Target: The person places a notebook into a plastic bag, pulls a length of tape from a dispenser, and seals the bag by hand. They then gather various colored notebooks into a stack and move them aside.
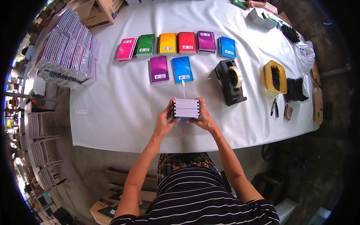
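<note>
Near the table's front edge, my left hand (165,119) and my right hand (205,119) grip a small stack of notebooks (186,108) from both sides. White page edges face up, with black binding at the left side. A thin clear strip (184,90) runs from the stack toward a blue spiral notebook (182,67); what it is, I cannot tell. Beside that one lies a purple spiral notebook (159,68). Behind them is a row of notebook piles: pink (126,48), green (145,44), yellow (167,42), red (187,42), purple (206,40) and blue (227,46).
A black tape dispenser (228,84) stands right of the notebooks. Farther right are a yellow tub (268,78), pliers (276,108) and black binding pieces (295,90). Wrapped notebook stacks (67,52) and a cardboard box (99,15) fill the left. Another person's hand (251,3) shows at the far right.
</note>
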Demonstrator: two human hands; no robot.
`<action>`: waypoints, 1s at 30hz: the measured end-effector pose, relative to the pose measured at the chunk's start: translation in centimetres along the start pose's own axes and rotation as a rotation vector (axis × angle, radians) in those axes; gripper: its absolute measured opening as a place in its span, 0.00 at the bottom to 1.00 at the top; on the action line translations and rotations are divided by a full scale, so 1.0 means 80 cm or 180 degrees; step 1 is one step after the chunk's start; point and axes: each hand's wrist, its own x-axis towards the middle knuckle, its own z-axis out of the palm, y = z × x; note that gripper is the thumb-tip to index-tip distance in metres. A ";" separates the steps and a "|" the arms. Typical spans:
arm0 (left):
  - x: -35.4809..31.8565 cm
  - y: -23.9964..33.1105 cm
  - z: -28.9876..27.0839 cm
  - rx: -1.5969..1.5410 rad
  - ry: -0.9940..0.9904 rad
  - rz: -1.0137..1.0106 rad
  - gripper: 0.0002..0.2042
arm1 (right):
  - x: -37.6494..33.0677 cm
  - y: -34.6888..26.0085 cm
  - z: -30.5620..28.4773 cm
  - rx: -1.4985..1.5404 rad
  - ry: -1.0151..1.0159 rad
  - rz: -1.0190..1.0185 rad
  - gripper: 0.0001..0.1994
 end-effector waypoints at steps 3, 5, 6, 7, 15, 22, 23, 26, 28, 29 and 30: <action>0.003 0.011 -0.010 0.0128 -0.0145 -0.0242 0.42 | 0.003 -0.007 -0.005 -0.0327 0.0107 -0.0247 0.48; 0.003 0.016 -0.014 0.0283 -0.0168 -0.0467 0.41 | 0.006 -0.014 -0.009 -0.0260 0.0084 -0.0159 0.46; 0.001 0.018 -0.015 0.0417 -0.0161 -0.0600 0.41 | 0.007 -0.017 -0.010 -0.0241 0.0036 -0.0127 0.46; 0.000 0.019 -0.017 0.0551 -0.0155 -0.0733 0.40 | 0.007 -0.019 -0.012 -0.0220 -0.0011 -0.0096 0.45; -0.031 0.005 -0.005 0.1417 0.0131 0.0230 0.36 | -0.007 -0.009 -0.010 0.0178 -0.0099 -0.0079 0.38; 0.033 0.043 -0.014 0.0805 0.0208 -0.0806 0.20 | 0.036 -0.055 -0.043 0.1464 -0.0101 0.1652 0.34; 0.047 0.034 -0.013 0.0602 0.0277 -0.0794 0.19 | 0.047 -0.053 -0.039 0.1435 -0.0060 0.1862 0.33; 0.063 0.014 -0.008 0.0858 0.0377 -0.0868 0.19 | 0.066 -0.020 -0.030 0.1059 0.0087 0.2303 0.34; 0.062 0.004 -0.006 0.1148 0.0542 -0.0861 0.17 | 0.067 -0.013 -0.025 0.0811 0.0122 0.2331 0.34; 0.059 0.002 0.000 0.1206 0.0668 -0.0805 0.15 | 0.068 -0.009 -0.023 0.0705 0.0121 0.2342 0.33; 0.057 0.000 0.004 0.1264 0.0794 -0.0746 0.13 | 0.068 -0.006 -0.021 0.0597 0.0120 0.2351 0.32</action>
